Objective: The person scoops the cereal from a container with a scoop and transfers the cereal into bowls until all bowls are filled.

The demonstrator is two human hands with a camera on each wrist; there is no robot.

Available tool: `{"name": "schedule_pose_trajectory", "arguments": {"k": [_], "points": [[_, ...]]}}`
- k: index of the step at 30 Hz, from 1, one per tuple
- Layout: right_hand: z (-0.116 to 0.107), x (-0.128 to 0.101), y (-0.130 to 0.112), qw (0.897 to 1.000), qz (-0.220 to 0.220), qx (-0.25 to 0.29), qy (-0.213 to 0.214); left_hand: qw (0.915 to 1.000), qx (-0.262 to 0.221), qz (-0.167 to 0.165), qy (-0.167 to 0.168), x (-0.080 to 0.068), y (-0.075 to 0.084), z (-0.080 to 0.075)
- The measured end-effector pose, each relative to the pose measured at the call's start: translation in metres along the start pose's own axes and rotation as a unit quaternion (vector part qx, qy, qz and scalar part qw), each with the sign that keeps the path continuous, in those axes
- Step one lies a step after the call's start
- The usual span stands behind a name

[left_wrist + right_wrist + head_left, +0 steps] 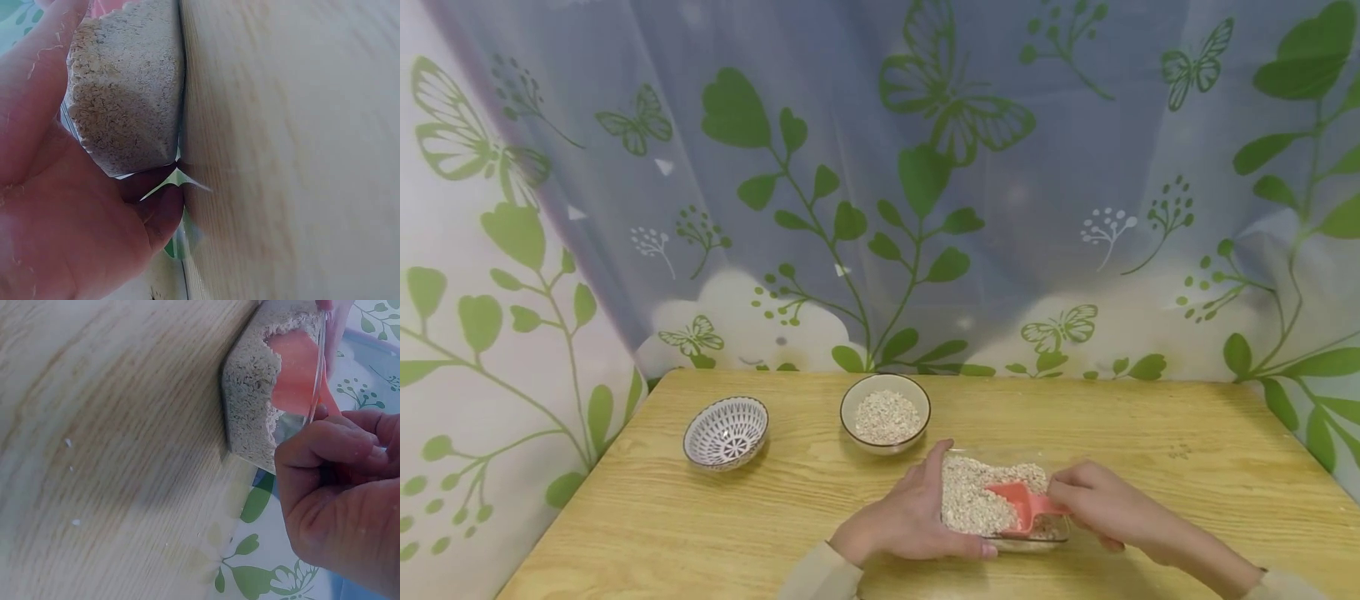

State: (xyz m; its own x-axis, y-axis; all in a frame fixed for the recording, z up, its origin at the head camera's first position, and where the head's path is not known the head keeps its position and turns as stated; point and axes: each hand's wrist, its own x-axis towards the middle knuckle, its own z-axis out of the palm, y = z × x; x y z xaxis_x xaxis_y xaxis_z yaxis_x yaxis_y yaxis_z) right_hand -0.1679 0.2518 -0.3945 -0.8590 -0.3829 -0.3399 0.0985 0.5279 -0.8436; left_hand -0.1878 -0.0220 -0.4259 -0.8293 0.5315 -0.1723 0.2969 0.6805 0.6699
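Progress: one bowl (885,414) already holds oats, patterned bowl (726,432) holds none. My left hand (910,517) grips the tub (962,498); my right hand (1093,497) pinches the scoop (1018,504), which is buried in the tub's oats.

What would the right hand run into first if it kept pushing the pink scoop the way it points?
The right hand aims the pink scoop leftward into the oats; past them, probably the clear container wall and the left hand.
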Motion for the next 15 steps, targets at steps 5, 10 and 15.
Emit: {"name": "schedule_pose_trajectory", "arguments": {"k": [5, 10, 15], "points": [[0.0011, -0.0008, 0.0012, 1.000, 0.003, 0.008, 0.003, 1.0000, -0.002, -0.001, 0.000, -0.0003, -0.0001, 0.0004], [0.0005, -0.0017, 0.0029, 1.000, 0.007, 0.028, -0.001, 1.0000, -0.003, 0.001, 0.003, 0.0003, -0.0013, 0.0009], [-0.0025, -0.0040, 0.0056, 0.998, 0.011, 0.060, -0.013, 1.0000, -0.007, 0.003, 0.002, 0.0005, -0.0022, 0.0013]]}}
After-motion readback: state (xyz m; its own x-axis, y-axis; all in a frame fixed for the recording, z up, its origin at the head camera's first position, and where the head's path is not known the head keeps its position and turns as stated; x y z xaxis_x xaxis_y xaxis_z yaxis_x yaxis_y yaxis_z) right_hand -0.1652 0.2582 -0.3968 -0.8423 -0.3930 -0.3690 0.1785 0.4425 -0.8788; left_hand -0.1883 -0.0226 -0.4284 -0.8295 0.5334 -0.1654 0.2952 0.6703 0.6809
